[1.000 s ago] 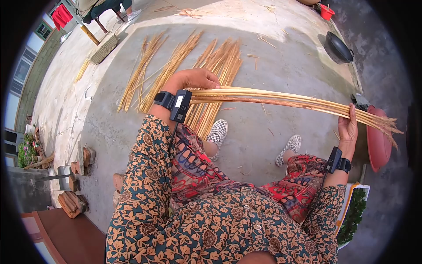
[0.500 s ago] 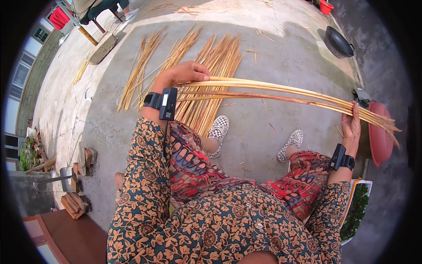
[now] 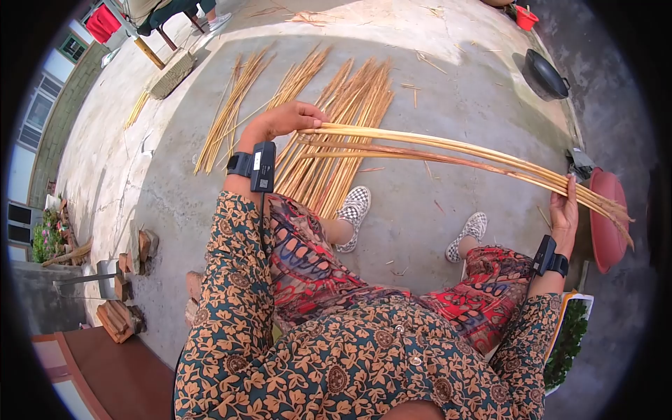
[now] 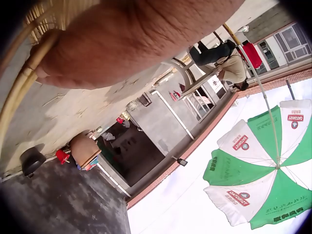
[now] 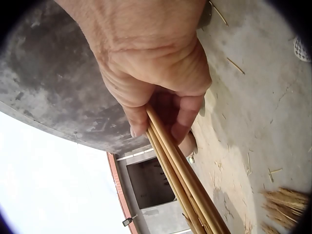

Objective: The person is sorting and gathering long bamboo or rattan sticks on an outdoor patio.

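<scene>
A thin bundle of long tan stalks (image 3: pixel 427 149) stretches between both hands in the head view, feathery tips (image 3: pixel 617 213) at the right. My left hand (image 3: pixel 288 119) pinches the stalks near their left ends; its fingertips are partly hidden. Around the stalks near the feathery end curl the fingers of my right hand (image 3: pixel 564 208). The right wrist view shows the right hand (image 5: pixel 156 73) with thumb and fingers round several stalks (image 5: pixel 180 170). In the left wrist view, the left hand (image 4: pixel 122 44) is beside a bent stalk (image 4: pixel 24 78).
Piles of stalks (image 3: pixel 350 133) lie on the concrete beyond the feet. A black basin (image 3: pixel 544 74), red bucket (image 3: pixel 526 18) and reddish tub (image 3: pixel 607 220) stand at the right. Bricks (image 3: pixel 119 320) are at the left. A seated person (image 3: pixel 164 12) is at the back left.
My left hand has moved slightly left relative to the body, and the stalks' left ends now show by its fingers. The right hand has shifted slightly right and down, still gripping the stalks.
</scene>
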A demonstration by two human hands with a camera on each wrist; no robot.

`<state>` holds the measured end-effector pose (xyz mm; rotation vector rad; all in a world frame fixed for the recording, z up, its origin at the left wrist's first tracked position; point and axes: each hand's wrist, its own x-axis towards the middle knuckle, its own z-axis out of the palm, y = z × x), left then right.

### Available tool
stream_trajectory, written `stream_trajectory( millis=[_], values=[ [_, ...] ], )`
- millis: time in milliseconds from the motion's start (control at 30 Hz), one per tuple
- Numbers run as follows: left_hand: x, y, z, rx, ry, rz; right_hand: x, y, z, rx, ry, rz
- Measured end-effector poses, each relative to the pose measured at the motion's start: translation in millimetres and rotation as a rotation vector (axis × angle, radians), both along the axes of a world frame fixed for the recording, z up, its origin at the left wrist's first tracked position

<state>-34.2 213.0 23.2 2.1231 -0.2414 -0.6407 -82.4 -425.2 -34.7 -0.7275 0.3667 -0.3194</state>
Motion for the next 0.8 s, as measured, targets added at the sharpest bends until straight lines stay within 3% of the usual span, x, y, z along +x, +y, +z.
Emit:
stream_trajectory(
  millis=[533, 800],
  values=[
    [1.4, -3.1, -0.5, 0.023, 0.030, 0.082, -8.5, 34.7, 23.7, -0.040, 0.050, -0.051],
    [4.8, -15.3, -14.5, 0.074, -0.170, 0.149, -7.1, 40.2, 22.5, -0.055, 0.073, -0.055]
  ],
)
